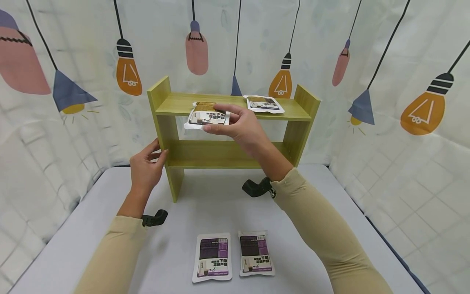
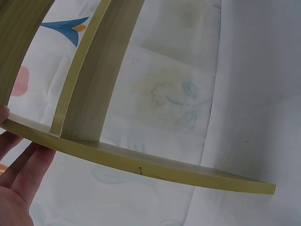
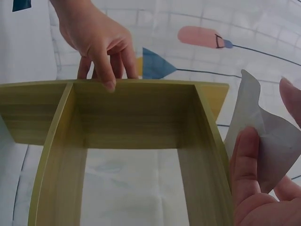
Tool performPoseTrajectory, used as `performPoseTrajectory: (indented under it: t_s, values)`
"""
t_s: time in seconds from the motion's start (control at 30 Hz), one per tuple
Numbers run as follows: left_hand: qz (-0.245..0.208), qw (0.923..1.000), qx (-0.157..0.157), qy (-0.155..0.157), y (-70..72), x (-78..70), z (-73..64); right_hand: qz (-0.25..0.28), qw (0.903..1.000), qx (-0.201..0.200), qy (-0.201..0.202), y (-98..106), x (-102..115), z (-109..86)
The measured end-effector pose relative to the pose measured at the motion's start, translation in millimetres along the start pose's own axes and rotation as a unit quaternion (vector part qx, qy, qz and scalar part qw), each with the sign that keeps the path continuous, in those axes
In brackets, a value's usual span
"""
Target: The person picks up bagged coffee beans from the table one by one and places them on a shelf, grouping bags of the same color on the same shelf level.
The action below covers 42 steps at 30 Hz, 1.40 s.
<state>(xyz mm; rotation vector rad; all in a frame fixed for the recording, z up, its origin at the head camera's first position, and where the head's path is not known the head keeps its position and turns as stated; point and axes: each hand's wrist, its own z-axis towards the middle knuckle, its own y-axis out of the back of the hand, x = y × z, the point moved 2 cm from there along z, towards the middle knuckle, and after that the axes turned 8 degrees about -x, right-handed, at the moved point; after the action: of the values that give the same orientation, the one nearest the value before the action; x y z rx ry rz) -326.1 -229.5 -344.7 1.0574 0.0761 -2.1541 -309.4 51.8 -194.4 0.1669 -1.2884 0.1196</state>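
A small greenish-yellow wooden shelf [image 1: 216, 154] stands on the white table. My left hand [image 1: 146, 168] grips its left side panel, thumb at the front edge and fingers on the outer side; the right wrist view shows this grip from above. My right hand [image 1: 245, 127] pinches a white flat pouch [image 1: 205, 118] with a brown-and-white label, above the front left part of the top board. In the right wrist view the pouch's plain back [image 3: 277, 136] shows between thumb and fingers. A similar pouch [image 1: 263, 104] lies on the top board at the right.
Two white pouches with purple-and-black labels, a left one [image 1: 212, 258] and a right one [image 1: 256, 254], lie side by side on the table [image 1: 176, 245] in front of the shelf. A curtain [image 1: 158, 49] printed with hanging lamps surrounds the table's back and sides.
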Motion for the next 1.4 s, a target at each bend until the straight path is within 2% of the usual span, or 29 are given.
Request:
performPoseTrajectory:
  t_s: [0.5, 0.8, 1.17, 1.4]
  values:
    - [-0.005, 1.0000, 0.002, 0.003, 0.6, 0.6, 0.2, -0.026, 0.9995, -0.013, 0.016, -2.8, -0.3, 5.7]
    - [-0.007, 1.0000, 0.002, 0.005, 0.5, 0.3, 0.2, -0.044, 0.9982, -0.035, 0.021, -7.3, 0.6, 8.5]
    - [-0.032, 0.9994, -0.006, -0.008, 0.9, -2.2, -0.3, -0.060, 0.9967, -0.047, 0.027, -9.3, 3.2, 12.7]
    - [-0.033, 0.9994, -0.004, -0.008, 1.2, -3.3, -0.9, -0.081, 0.9950, -0.049, 0.030, -9.3, 3.5, 17.9]
